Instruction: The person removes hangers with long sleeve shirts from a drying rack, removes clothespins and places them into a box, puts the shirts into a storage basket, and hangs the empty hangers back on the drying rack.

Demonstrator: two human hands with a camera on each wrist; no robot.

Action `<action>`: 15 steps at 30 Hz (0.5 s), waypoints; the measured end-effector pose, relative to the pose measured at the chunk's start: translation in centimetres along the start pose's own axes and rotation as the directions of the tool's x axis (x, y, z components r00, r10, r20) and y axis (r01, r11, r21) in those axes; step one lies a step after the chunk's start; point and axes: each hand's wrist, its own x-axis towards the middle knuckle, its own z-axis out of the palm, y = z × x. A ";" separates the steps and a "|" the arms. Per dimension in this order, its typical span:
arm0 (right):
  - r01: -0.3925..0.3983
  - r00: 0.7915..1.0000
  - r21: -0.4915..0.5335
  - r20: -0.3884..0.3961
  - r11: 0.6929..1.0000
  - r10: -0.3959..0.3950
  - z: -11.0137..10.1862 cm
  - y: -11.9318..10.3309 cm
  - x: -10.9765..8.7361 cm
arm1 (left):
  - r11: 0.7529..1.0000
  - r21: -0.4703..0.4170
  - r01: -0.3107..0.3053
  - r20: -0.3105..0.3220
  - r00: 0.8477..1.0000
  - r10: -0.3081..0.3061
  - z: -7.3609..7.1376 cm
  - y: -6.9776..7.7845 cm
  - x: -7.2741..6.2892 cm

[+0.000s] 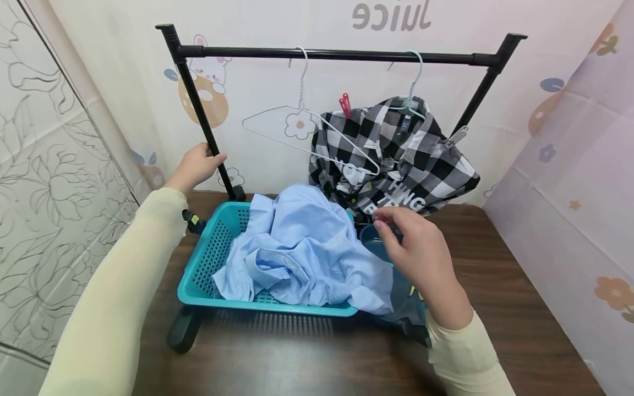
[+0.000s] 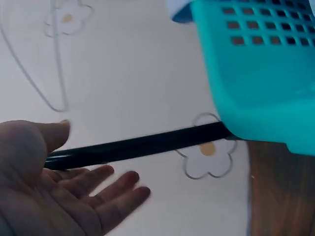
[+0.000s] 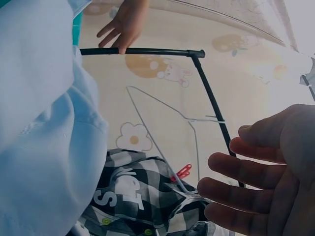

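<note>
My left hand [image 1: 197,165] is at the left black post [image 1: 200,113] of a clothes rack. In the left wrist view the post passes between the thumb and the loosely extended fingers [image 2: 120,189]. Over the right side of a turquoise basket [image 1: 208,264], my right hand [image 1: 421,247] hovers with relaxed fingers and holds nothing. A crumpled light blue shirt [image 1: 302,247] fills most of the basket, its sleeve draping past the right rim. On the rack's bar [image 1: 346,54] hangs a bare white wire hanger [image 1: 277,137]. Beside it a black-and-white checked shirt [image 1: 436,165] hangs on a pale green hanger [image 1: 413,82].
A red clothespin [image 1: 345,104] clips the checked shirt's left shoulder, and a grey clothespin [image 1: 457,137] its right. Behind the right hand sits a dark blue container [image 1: 373,239]. The rack's black foot [image 1: 184,329] juts out below the basket on the brown wooden table [image 1: 277,363].
</note>
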 end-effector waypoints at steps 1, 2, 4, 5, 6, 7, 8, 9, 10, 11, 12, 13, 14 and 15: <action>0.002 1.000 -0.001 -0.002 1.000 -0.002 -0.1 -0.1 0.0 | 1.000 0.009 0.001 0.004 1.000 -0.001 -0.3 0.1 -0.4; 0.002 1.000 -0.002 -0.003 1.000 -0.002 -0.1 -0.2 0.0 | 1.000 0.018 -0.002 0.005 1.000 0.002 -0.5 0.3 -0.7; 0.001 1.000 -0.001 -0.006 1.000 -0.001 -0.3 -0.3 0.0 | 1.000 0.029 -0.009 -0.003 1.000 0.009 -0.8 0.4 -1.5; 0.000 1.000 -0.001 -0.006 1.000 -0.001 -0.3 -0.3 0.0 | 0.999 0.032 -0.015 -0.009 1.000 0.016 -0.9 0.5 -2.0; 0.000 1.000 -0.001 -0.006 1.000 0.000 -0.4 -0.4 0.0 | 0.999 0.030 -0.021 -0.014 1.000 0.021 -1.1 0.6 -2.5; 0.001 1.000 -0.002 -0.006 1.000 -0.001 -0.4 -0.4 -0.1 | 0.999 0.027 -0.029 -0.020 0.999 0.029 -1.2 0.7 -3.0; 0.001 1.000 -0.001 -0.006 1.000 -0.001 -0.5 -0.4 -0.1 | 0.999 0.021 -0.037 -0.025 0.999 0.037 -1.2 0.8 -3.4; 0.001 1.000 -0.002 -0.006 1.000 -0.001 -0.5 -0.4 -0.1 | 0.999 0.013 -0.047 -0.028 0.998 0.048 -1.3 1.0 -4.0; 0.001 1.000 -0.001 -0.004 1.000 -0.001 -0.5 -0.4 -0.1 | 0.998 0.006 -0.056 -0.026 0.998 0.056 -1.4 1.1 -4.5; 0.001 1.000 0.000 -0.002 1.000 -0.001 -0.6 -0.4 -0.1 | 0.998 0.000 -0.067 -0.020 0.998 0.067 -1.5 1.3 -5.1; 0.000 1.000 0.001 0.000 1.000 0.000 -0.6 -0.4 -0.1 | 0.997 -0.004 -0.077 -0.013 0.997 0.076 -1.5 1.4 -5.8; -0.001 1.000 0.001 0.003 1.000 0.001 -0.6 -0.4 -0.1 | 0.996 -0.011 -0.088 -0.001 0.996 0.088 -1.6 1.6 -6.4; -0.002 1.000 0.001 0.007 1.000 0.002 -0.7 -0.4 -0.1 | 0.995 -0.019 -0.098 0.012 0.995 0.098 -1.6 1.8 -7.1; -0.003 1.000 0.001 0.011 1.000 0.003 -0.7 -0.4 -0.2 | 0.994 -0.025 -0.109 0.026 0.994 0.109 -1.6 2.0 -7.8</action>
